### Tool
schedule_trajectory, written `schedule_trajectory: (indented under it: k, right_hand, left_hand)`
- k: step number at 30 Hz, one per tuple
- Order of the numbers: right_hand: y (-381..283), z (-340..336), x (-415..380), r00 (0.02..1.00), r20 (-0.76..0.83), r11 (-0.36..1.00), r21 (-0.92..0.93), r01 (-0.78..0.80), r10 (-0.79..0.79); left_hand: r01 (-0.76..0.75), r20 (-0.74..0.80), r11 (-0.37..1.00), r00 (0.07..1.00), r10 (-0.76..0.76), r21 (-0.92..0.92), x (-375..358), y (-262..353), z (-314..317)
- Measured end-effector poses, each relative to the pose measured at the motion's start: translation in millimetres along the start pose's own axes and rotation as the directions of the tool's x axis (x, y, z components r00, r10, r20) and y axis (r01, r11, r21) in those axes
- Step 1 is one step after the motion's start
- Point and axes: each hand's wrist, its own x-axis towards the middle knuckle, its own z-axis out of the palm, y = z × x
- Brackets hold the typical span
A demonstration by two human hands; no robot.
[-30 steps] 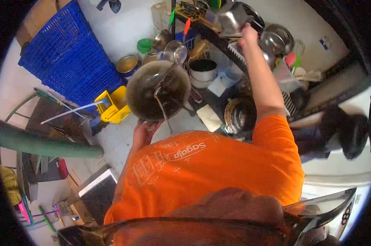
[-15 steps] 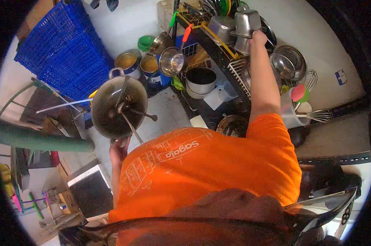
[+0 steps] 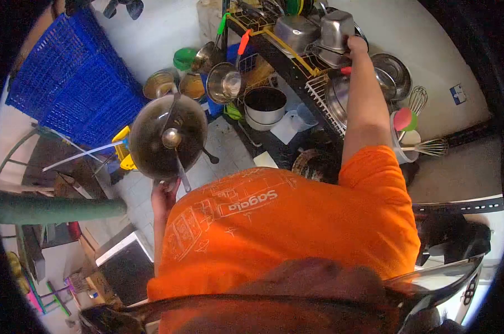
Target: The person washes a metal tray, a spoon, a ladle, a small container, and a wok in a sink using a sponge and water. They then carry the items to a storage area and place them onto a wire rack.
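My left hand [image 3: 164,196] grips the near rim of a large dark wok [image 3: 146,131], held out at the left above the floor. Inside the wok lie a ladle [image 3: 172,138] and another long-handled utensil. My right arm reaches up to the rack at the upper right. There my right hand [image 3: 356,45] is closed at the side of a shiny metal pot [image 3: 336,32], beside a wider metal pot [image 3: 297,33]. The fingertips are partly hidden behind the pot.
Blue crates [image 3: 76,78] stand at the upper left. Pans with green and orange handles hang from the rack [image 3: 274,34]. Below it are a white pot [image 3: 265,114] and a clear jug [image 3: 303,118]. Whisks [image 3: 424,147] stand at the right; a green pole [image 3: 62,209] is at the left.
The view has shifted slightly. The wok has tilted and the ladle in it has shifted, its bowl now facing up. My right hand remains at the metal pot on the rack.
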Motion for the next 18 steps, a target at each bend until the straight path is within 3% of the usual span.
schedule_trajectory:
  k: [1,4,6,10,11,13,18]
  right_hand:
    - [-6,-2,3,0.969,0.066,0.946,0.211,-0.246,0.238]
    - [-63,-77,-44,0.871,0.295,0.748,0.447,-0.49,0.394]
    - [-51,-57,-29,0.822,0.262,0.542,0.644,-0.539,0.506]
    - [-29,-41,1,0.796,0.495,0.51,0.613,-0.603,0.347]
    - [-36,-53,-1,0.738,0.571,0.515,0.539,-0.667,0.36]
    - [1,-11,24,0.809,0.493,0.581,0.572,-0.579,0.321]
    - [3,-22,14,0.787,0.455,0.386,0.695,-0.607,0.417]
  left_hand:
    - [-0.011,0.011,0.999,1.0,0.01,0.036,0,1,5]
    - [-0.022,0.056,0.992,0.998,0.015,0.125,-3,4,18]
    - [0.001,0.102,0.988,0.995,-0.017,0.154,2,6,19]
    - [0.01,0.14,0.994,0.99,-0.026,0.113,7,5,24]
    - [0.019,0.117,0.994,0.993,-0.032,0.108,9,4,22]
    - [0.047,0.095,0.992,0.994,-0.058,0.114,7,4,21]
    - [0.052,0.088,0.991,0.994,-0.062,0.121,4,13,30]
